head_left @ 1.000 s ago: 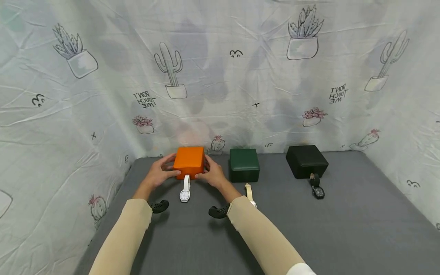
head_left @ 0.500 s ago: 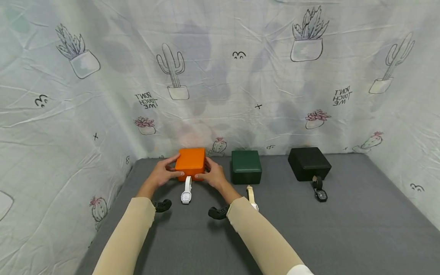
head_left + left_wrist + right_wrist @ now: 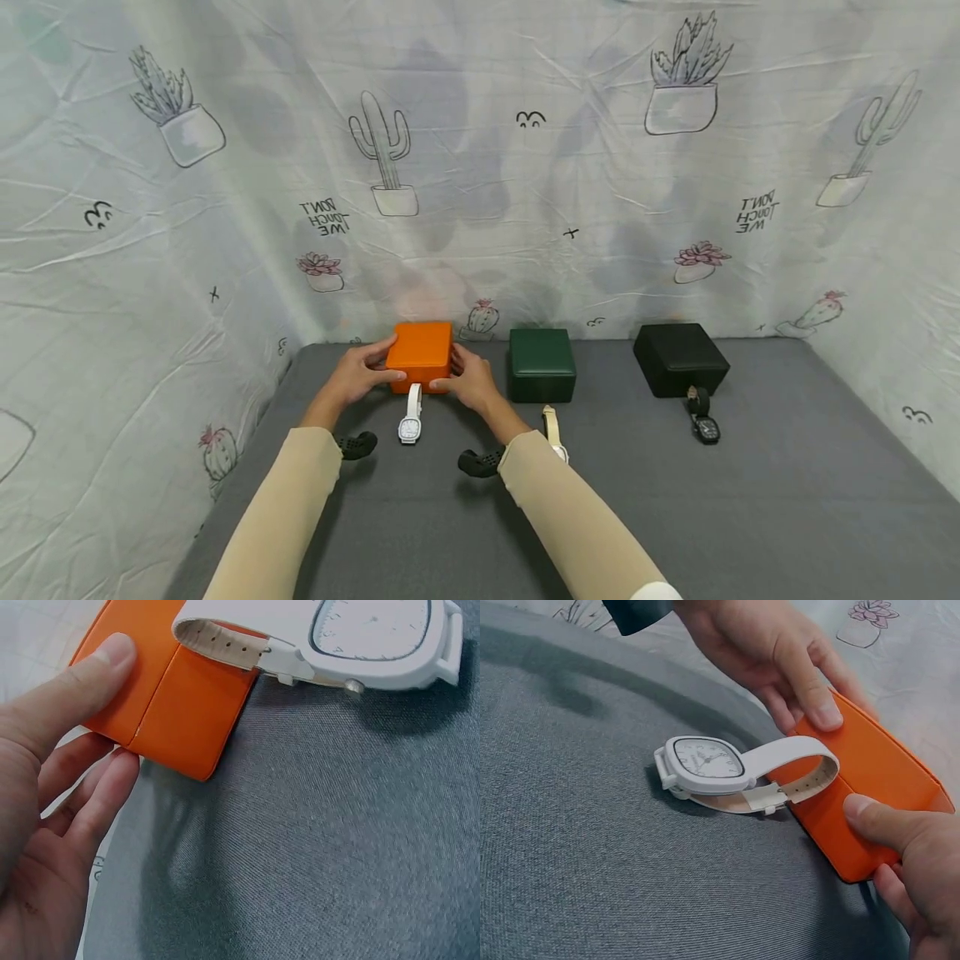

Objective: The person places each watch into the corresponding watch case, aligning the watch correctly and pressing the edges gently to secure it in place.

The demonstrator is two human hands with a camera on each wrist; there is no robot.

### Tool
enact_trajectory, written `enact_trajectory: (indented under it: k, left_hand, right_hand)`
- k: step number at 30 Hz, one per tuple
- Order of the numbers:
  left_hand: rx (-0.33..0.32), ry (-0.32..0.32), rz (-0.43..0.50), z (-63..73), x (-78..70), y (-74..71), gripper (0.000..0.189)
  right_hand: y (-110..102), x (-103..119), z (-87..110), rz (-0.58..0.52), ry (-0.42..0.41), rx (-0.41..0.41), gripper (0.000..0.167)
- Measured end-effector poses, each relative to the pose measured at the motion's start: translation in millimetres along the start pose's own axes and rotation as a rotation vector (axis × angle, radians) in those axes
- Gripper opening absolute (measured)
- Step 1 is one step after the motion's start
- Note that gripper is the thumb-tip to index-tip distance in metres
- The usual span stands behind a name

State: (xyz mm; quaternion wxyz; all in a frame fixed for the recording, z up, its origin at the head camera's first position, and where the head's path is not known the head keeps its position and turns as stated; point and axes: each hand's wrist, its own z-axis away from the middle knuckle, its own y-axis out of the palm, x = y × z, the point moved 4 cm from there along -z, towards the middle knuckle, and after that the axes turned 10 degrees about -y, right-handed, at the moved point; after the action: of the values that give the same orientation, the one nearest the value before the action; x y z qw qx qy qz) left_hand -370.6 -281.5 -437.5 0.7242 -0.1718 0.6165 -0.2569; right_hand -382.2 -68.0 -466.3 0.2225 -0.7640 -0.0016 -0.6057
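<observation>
An orange box (image 3: 420, 350) with its lid closed sits at the back left of the grey table. My left hand (image 3: 356, 377) holds its left side, thumb on the front face and fingers around the corner. On the opposite side my right hand (image 3: 474, 382) grips it the same way, its thumb (image 3: 881, 821) pressed to the front. A white watch (image 3: 410, 417) with its strap buckled in a loop lies just in front of the box, between the hands. In the left wrist view the strap of this watch (image 3: 375, 630) overlaps the box's front.
To the right stands a green box (image 3: 542, 367), with a cream-strapped watch (image 3: 552, 427) before it, partly hidden by my right sleeve. Farther right is a black box (image 3: 681, 358) with a black watch (image 3: 703, 421) at its front. A patterned cloth (image 3: 525, 183) hangs behind the table.
The head view has shifted slightly, so the whole scene sits a little farther right. Both hands stay on the orange box, with no visible movement of it.
</observation>
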Motion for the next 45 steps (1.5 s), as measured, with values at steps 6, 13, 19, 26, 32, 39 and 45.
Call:
enact_trajectory:
  k: [6, 13, 19, 26, 32, 39, 45]
  left_hand:
    - [-0.012, -0.016, 0.015, -0.8, -0.3, -1.8, 0.081]
    - [-0.005, -0.034, 0.033, -1.4, -0.4, -1.4, 0.08]
    - [-0.008, -0.045, 0.066, 0.0, -6.0, -0.3, 0.079]
    - [0.001, -0.046, 0.09, -1.1, -5.0, 2.4, 0.076]
    - [-0.018, -0.029, 0.061, -0.5, 0.6, 3.0, 0.075]
    - [-0.038, -0.054, 0.043, -0.1, 1.5, -0.8, 0.074]
    - [-0.038, -0.056, 0.081, -4.8, -5.3, -0.2, 0.078]
  right_hand:
    - [-0.6, 1.0, -1.8, 0.02, -0.005, 0.003, 0.082]
    - [-1.1, -1.3, -3.0, 0.053, 0.006, 0.008, 0.078]
    - [-4.5, 0.7, -1.9, 0.056, -0.008, 0.033, 0.075]
    - [-5.5, 0.2, -1.1, -0.014, -0.007, 0.021, 0.071]
    - [-1.0, -4.5, -3.0, -0.093, 0.007, -0.005, 0.072]
    - [3.2, -6.8, -4.0, -0.116, 0.019, 0.003, 0.072]
    - [-2.2, -4.8, -4.5, -0.106, 0.019, 0.004, 0.072]
